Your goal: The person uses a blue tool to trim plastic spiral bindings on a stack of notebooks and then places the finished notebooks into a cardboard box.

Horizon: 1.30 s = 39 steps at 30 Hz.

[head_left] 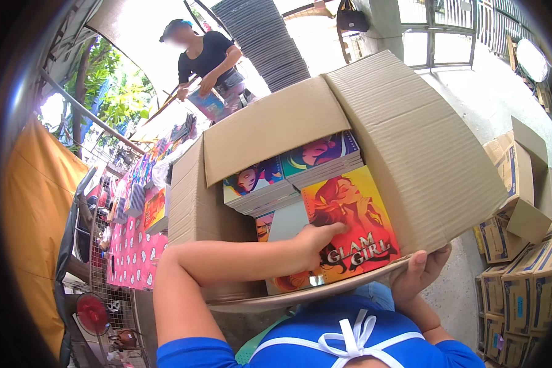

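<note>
A large open cardboard box (276, 119) stands right in front of me with its flaps up. Inside lie stacks of thin notebooks with colourful illustrated covers; two stacks (319, 152) (254, 184) sit at the far side. My left hand (318, 245) reaches into the box and grips the left edge of a red and yellow notebook (356, 208). Its thumb lies on the cover, while the other fingers are mostly hidden. At the near right corner, my right hand (418, 273) is closed around the rim of the box.
Across from me a person (205, 67) holds a notebook beside a tall dark stack (260, 43). A pink-covered table (135, 257) with notebook piles stands left. More cardboard boxes (515, 288) are stacked on the right. A red fan (92, 314) stands at lower left.
</note>
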Tool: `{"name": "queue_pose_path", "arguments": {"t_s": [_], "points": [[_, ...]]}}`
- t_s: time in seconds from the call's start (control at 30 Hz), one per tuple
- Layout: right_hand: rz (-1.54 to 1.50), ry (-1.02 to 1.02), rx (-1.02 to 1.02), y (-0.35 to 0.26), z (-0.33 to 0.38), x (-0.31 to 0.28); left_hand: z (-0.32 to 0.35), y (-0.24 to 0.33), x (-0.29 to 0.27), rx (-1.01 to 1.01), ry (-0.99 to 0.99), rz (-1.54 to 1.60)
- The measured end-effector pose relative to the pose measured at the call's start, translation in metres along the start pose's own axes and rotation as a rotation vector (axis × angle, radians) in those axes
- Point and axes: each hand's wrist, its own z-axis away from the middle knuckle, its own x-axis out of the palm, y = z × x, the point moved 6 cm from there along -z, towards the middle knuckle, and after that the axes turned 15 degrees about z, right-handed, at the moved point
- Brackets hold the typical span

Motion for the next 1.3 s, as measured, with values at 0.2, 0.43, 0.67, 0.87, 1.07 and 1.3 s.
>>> {"name": "queue_pose_path", "arguments": {"t_s": [0.2,0.43,0.67,0.87,1.07,1.3], "points": [[0.047,-0.047,-0.027,0.01,0.0,-0.005,0.006,0.001,-0.004,0.186,0.019,0.038],[0.048,-0.023,-0.06,0.017,0.003,-0.005,0.014,0.013,-0.018,0.296,0.072,-0.492],[0.054,-0.099,-0.036,0.016,0.005,-0.009,0.016,0.034,-0.061,0.915,-0.17,-1.713],[0.005,-0.158,-0.056,0.01,-0.002,-0.004,0.005,0.023,-0.067,1.204,-0.27,-1.785],[-0.007,-0.119,-0.027,0.01,0.0,-0.004,-0.002,0.022,-0.075,1.289,-0.236,-1.875],[-0.022,-0.13,-0.022,0.009,0.0,-0.002,-0.016,0.029,-0.081,1.489,-0.302,-1.925]]}}
